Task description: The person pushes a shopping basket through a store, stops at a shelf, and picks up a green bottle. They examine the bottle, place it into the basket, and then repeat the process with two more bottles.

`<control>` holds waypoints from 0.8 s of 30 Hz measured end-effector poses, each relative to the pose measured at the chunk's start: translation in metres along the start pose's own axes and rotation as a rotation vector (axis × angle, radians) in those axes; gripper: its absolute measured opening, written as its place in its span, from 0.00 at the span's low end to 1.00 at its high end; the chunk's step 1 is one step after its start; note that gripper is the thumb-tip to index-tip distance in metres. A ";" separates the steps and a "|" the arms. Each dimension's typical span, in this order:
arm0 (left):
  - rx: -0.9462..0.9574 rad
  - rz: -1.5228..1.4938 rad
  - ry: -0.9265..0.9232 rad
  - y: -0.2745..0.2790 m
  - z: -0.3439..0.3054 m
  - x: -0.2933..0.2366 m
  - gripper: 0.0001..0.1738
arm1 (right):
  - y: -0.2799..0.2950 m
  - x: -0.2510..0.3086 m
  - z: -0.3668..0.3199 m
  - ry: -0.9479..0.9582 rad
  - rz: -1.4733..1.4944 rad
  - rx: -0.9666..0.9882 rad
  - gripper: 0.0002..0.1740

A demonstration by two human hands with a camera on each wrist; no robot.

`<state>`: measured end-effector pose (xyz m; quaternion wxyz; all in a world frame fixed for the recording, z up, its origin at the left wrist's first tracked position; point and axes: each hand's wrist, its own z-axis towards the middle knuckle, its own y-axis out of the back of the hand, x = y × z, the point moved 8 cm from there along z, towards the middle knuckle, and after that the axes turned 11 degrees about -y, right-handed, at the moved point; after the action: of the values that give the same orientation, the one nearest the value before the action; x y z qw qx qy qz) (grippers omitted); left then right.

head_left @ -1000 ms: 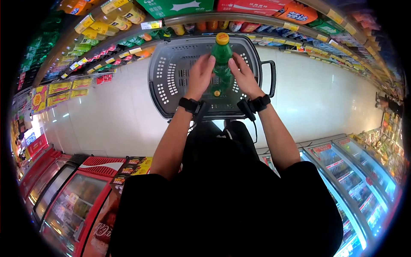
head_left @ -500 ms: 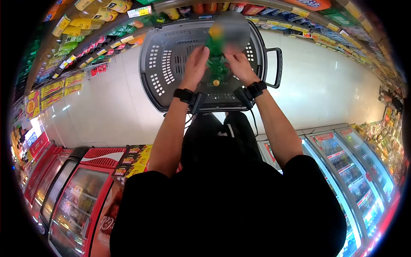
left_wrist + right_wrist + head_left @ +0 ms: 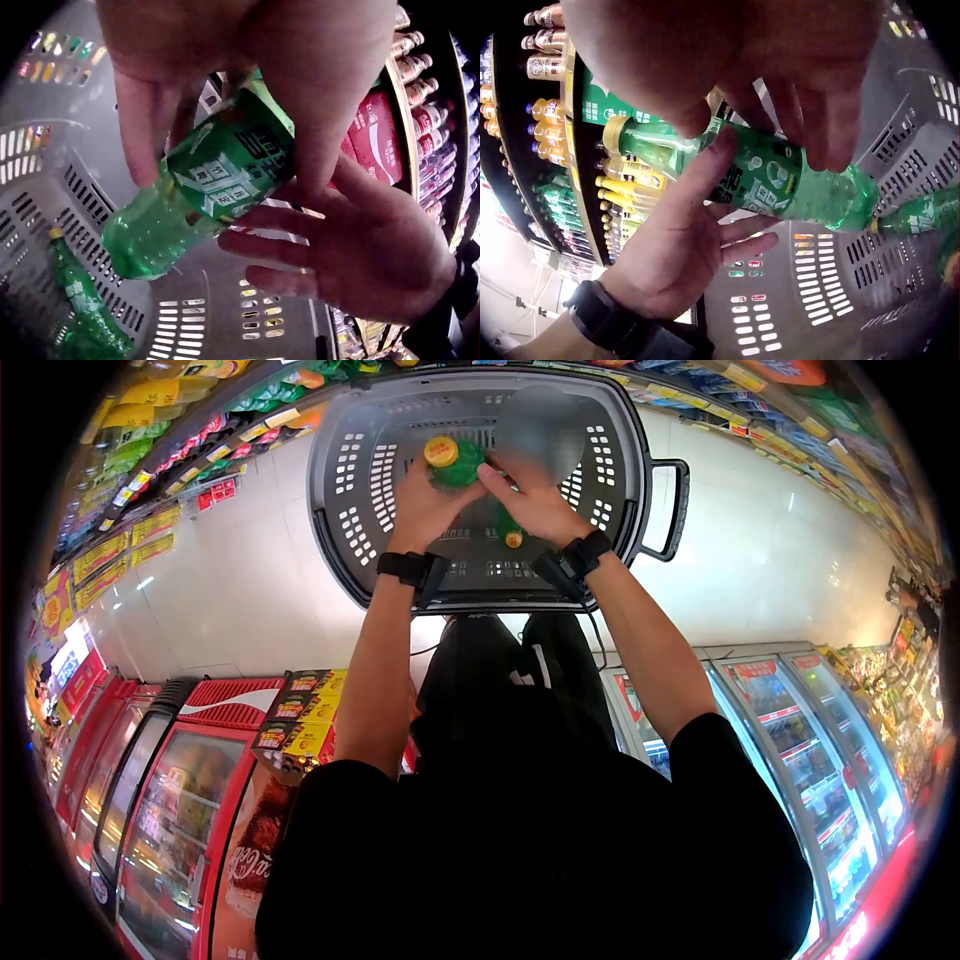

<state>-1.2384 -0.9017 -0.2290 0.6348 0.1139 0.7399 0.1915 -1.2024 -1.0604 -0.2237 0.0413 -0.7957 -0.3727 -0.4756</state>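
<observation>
- Green plastic bottle, yellow cap; tilted, base pointing down into grey basket; held above basket floor, not touching it
- Left hand: gripping bottle from one side; thumb pressed across label, other fingers spread beneath
- Right hand: gripping same bottle from opposite side; fingers curled over body beside label
- Second green bottle, yellow cap too; lying flat on basket floor; apart from held bottle
- Basket walls perforated; handle on right side; pale floor around it
- Drink shelves beyond basket; red coolers low in head view, near person's left side
</observation>
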 end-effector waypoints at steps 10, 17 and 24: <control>-0.045 0.145 0.172 0.019 -0.025 0.035 0.30 | -0.024 -0.094 0.124 -0.160 -0.272 0.074 0.31; -0.048 0.124 0.180 0.006 -0.020 0.051 0.31 | -0.055 -0.096 0.136 -0.080 -0.555 0.201 0.25; -0.069 0.202 0.147 0.009 -0.026 0.045 0.33 | -0.101 -0.182 0.195 -0.122 -0.932 0.276 0.43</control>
<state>-1.2725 -0.8789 -0.2626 0.5600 0.1516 0.7619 0.2879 -1.1739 -1.0071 -0.5019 -0.0928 -0.5577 -0.7506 -0.3420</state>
